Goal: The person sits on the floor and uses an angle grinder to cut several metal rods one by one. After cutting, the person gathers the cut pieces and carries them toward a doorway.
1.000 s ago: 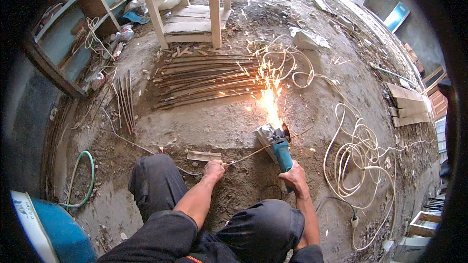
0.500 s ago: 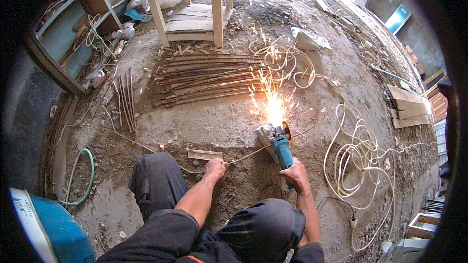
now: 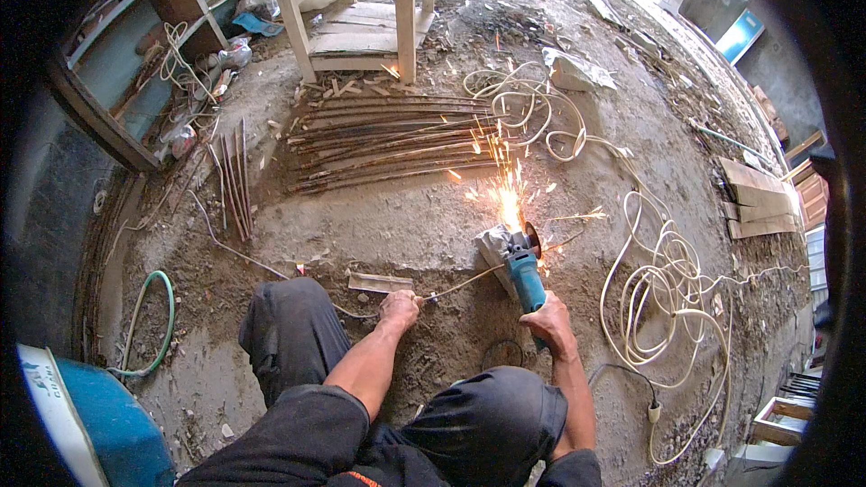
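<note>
My right hand (image 3: 547,316) is wrapped round the body of a teal angle grinder (image 3: 525,281). Its spinning disc (image 3: 532,241) meets a thin metal rod (image 3: 471,282), and bright sparks (image 3: 510,189) spray away from the contact. Under the rod by the grinder lies a grey block (image 3: 494,251), partly hidden by the tool. My left hand (image 3: 400,308) is closed around the rod to the left of the block. The rod runs on past my left knee toward the left. A short flat strip of wood (image 3: 379,283) lies just beyond my left hand.
Rusty rods (image 3: 388,144) lie stacked ahead, with several more rods (image 3: 236,182) to their left. A pale cable (image 3: 663,280) lies coiled at right. A wooden stand (image 3: 356,41) and shelving (image 3: 171,36) stand at the back. A blue container (image 3: 113,419) sits at lower left.
The spark spray has narrowed, with some sparks now flying right past the disc. The grinder and both hands have barely moved.
</note>
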The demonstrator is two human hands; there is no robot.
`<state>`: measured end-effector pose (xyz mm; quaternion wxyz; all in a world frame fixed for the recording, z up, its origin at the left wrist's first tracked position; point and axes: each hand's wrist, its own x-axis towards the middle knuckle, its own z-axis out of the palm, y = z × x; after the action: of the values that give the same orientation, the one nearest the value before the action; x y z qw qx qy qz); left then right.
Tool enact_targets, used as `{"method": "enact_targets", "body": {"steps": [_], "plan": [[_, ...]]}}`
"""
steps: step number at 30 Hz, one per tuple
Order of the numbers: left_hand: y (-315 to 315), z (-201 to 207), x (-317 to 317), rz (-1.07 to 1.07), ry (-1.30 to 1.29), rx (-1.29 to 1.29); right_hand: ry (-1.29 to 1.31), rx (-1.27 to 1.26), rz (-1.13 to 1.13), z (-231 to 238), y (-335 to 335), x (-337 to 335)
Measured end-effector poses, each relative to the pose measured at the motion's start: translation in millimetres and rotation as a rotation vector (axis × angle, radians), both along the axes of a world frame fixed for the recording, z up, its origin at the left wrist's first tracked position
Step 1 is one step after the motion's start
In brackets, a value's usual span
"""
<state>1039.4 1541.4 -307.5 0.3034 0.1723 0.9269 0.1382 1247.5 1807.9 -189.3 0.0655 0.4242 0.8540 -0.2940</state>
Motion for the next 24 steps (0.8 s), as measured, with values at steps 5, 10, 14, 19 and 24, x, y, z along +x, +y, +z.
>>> {"method": "enact_targets", "body": {"steps": [5, 10, 14, 19, 24], "plan": [[-0.6, -1.1, 0.0, -0.004, -0.003, 0.017, 0.021, 0.003, 0.002, 2.2, -0.8, -0.8], [-0.9, 1.5, 0.9, 0.001, -0.002, 0.029, -0.012, -0.034, -0.016, 0.9, 2.4, -6.0], [-1.2, -2.8, -0.1, 0.011, -0.022, 0.032, -0.018, -0.066, -0.025, -0.3, 4.5, -5.7], [-0.5, -12.6, -2.6, -0.035, 0.009, 0.014, -0.001, -0.05, -0.006, -2.9, 5.8, -4.7], [-0.1, -15.3, -3.4, -0.017, -0.004, 0.008, -0.023, -0.033, 0.034, -11.8, 10.8, -2.3]]}}
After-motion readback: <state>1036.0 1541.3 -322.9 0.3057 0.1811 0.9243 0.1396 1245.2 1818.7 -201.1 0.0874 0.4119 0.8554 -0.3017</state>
